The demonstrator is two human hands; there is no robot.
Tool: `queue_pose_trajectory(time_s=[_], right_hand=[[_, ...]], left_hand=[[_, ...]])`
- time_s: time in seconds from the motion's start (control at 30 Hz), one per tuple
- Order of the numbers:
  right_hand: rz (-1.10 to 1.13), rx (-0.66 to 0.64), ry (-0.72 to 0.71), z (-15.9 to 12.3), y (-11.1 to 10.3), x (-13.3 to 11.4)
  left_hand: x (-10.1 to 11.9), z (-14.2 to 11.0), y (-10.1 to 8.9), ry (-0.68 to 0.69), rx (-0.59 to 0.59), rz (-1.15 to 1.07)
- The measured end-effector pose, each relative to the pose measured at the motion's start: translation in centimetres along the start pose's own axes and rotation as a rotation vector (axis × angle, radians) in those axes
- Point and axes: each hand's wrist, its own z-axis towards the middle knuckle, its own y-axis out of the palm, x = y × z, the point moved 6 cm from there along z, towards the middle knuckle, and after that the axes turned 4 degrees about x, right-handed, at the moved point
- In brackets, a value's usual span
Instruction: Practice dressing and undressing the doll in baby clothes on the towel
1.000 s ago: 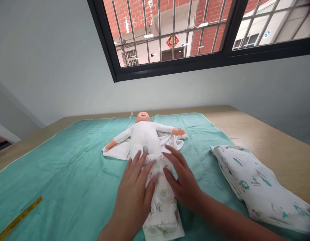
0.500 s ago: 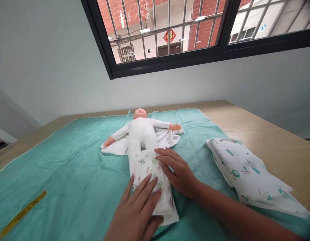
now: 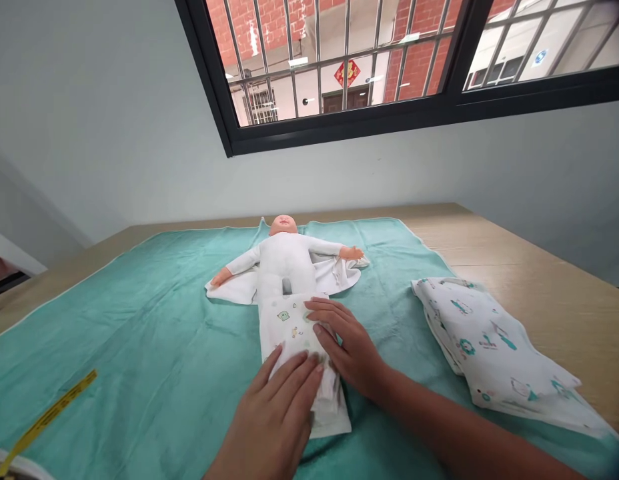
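A baby doll (image 3: 284, 257) in a white top lies on its back on a teal blanket (image 3: 139, 333), arms spread, with a white cloth (image 3: 339, 275) under it. Printed white trousers (image 3: 289, 320) cover its legs. My left hand (image 3: 279, 413) lies flat, fingers stretched out, on the lower end of the trousers. My right hand (image 3: 347, 347) rests with fingers extended on the trousers' right side, near the doll's hip.
A folded white cloth with a teal print (image 3: 494, 357) lies to the right, at the blanket's edge on the wooden table (image 3: 539, 267). A yellow tape (image 3: 44, 420) lies at the front left. A wall and a barred window (image 3: 389, 60) stand behind the table.
My left hand slid down from the doll's waist to the lower end of the trousers. My right hand stayed beside the hip. The camera view shifted a little.
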Motion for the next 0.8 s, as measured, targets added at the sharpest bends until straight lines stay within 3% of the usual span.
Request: queue_pose_trajectory(time_s=[0.1, 0.2, 0.33, 0.47, 0.6, 0.67, 0.7, 0.8], right_hand=[[0.077, 0.047, 0.064, -0.1, -0.4, 0.3], [0.129, 0.072, 0.108, -0.1, -0.7, 0.7], [0.128, 0.041, 0.142, -0.2, -0.3, 1.2], [0.064, -0.021, 0.184, -0.4, 0.6, 1.7], [0.047, -0.042, 0.275, -0.5, 0.9, 2.7], [0.062, -0.002, 0.388, -0.4, 0.6, 3.8], [0.077, 0.019, 0.468, -0.5, 0.5, 4.6], [0.132, 0.003, 0.688, -0.5, 0.2, 6.5]], left_hand=[[0.0, 0.0, -1.3, -0.025, 0.095, -0.041], [1.0, -0.3, -1.5, 0.020, 0.111, -0.045], [2.1, -0.8, 0.2, 0.074, 0.031, 0.009], [1.8, -1.3, 2.0, 0.095, -0.093, 0.076], [1.4, -2.3, 2.0, 0.073, -0.063, 0.006], [0.6, -2.8, 1.3, -0.104, 0.034, -0.111], [-0.1, -3.2, 0.9, -0.264, 0.095, -0.183], [-2.6, -5.5, 0.8, -0.920, 0.215, -0.420]])
